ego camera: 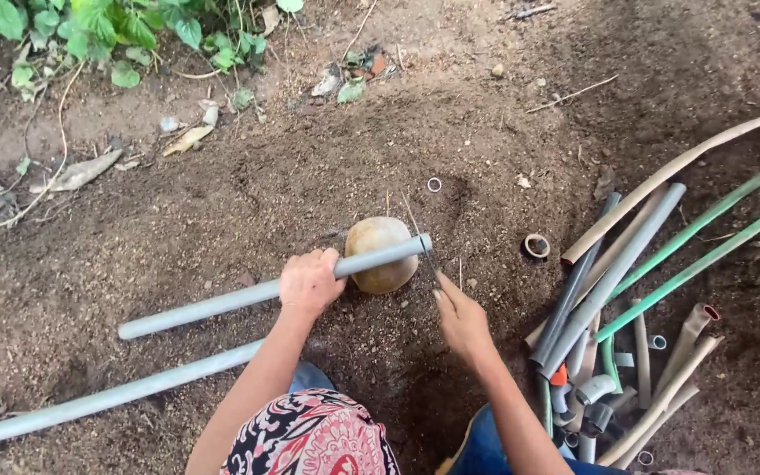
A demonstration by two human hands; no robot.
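Grey PVC pipe (257, 295): rigid, light, smooth; rested across rounded stone (380, 254).
Left hand (310, 280): clenched around pipe beside stone.
Right hand (461, 318): gripped thin saw blade (422, 246) at pipe's end.

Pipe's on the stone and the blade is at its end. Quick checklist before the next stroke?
1. Grey pipe rests across the round stone: ok.
2. Left hand grips the pipe beside the stone: ok.
3. Right hand holds the thin blade near the pipe's end: ok.
4. Left fingers apart from the blade: ok.
5. Cut mark on pipe: cannot tell.
6. Second long pipe lies apart on the soil: ok.
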